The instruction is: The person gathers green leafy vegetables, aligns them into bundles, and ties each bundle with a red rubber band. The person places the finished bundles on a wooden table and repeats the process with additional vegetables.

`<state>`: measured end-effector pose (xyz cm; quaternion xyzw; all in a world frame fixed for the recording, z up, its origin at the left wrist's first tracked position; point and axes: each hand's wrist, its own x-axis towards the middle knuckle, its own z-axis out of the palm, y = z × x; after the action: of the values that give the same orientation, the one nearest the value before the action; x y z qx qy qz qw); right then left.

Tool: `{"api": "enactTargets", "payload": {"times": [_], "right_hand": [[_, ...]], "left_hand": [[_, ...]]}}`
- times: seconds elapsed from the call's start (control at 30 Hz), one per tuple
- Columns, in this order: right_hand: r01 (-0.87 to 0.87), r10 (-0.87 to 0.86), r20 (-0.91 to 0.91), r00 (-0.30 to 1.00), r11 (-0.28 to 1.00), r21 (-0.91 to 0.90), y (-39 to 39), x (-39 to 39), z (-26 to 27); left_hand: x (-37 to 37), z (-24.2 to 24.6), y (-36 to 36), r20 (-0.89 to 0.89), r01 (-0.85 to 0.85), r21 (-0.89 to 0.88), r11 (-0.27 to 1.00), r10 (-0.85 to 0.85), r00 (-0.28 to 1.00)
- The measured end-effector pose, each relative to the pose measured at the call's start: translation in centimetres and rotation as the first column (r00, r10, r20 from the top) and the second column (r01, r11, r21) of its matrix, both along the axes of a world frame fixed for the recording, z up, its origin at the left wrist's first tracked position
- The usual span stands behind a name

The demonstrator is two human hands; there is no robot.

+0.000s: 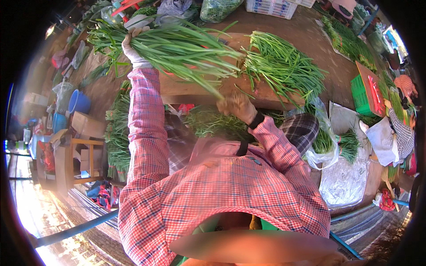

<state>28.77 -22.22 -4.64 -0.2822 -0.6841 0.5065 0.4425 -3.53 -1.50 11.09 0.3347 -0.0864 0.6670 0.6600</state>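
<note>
My left hand [134, 45], in a pale glove, is closed around a large bunch of long green leafy stalks [186, 50], held above a wooden board. The thin ends of the bunch point right and toward me. My right hand [238, 106] is blurred near the board's near edge, by the lowest stalk tips; whether its fingers grip any of them cannot be told. A loose pile of similar green stalks [283, 65] lies on the right part of the wooden board [196, 89]. More loose greens [216, 123] lie below the board, between my knees.
Tied green bundles [116, 133] are stacked at left, near cardboard boxes [87, 124] and a blue bucket [79, 101]. At right are a plastic bag of greens [321, 143], a silvery sheet [344, 179] and a green crate [361, 94]. A co-worker [401, 133] sits at far right.
</note>
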Motion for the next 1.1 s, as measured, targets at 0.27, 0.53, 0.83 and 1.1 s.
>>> {"api": "enactTargets", "payload": {"times": [0.27, 0.53, 0.83, 1.1], "right_hand": [[0.289, -0.297, 0.596, 0.746, 0.951, 0.111, -0.2, 4.0, -1.5], [0.444, -0.371, 0.297, 0.88, 0.864, -0.238, 4.7, -1.2, 0.8], [0.147, -0.042, 0.222, 0.974, 0.863, -0.483, 5.2, -0.1, 4.1], [0.145, -0.328, -0.261, 0.908, 0.83, -0.539, 2.8, -6.8, 2.6]], "left_hand": [[-1.4, -0.2, -0.6, 0.002, 0.1, 0.156, 0.983, -0.101, 0.995], [0.3, -0.1, -1.8, -0.008, 0.133, 0.111, 0.985, -0.133, 0.991], [1.2, -1.0, -2.4, -0.06, 0.127, 0.106, 0.986, -0.122, 0.991], [2.1, -1.1, -2.6, 0.013, 0.158, 0.119, 0.98, -0.161, 0.987]]}}
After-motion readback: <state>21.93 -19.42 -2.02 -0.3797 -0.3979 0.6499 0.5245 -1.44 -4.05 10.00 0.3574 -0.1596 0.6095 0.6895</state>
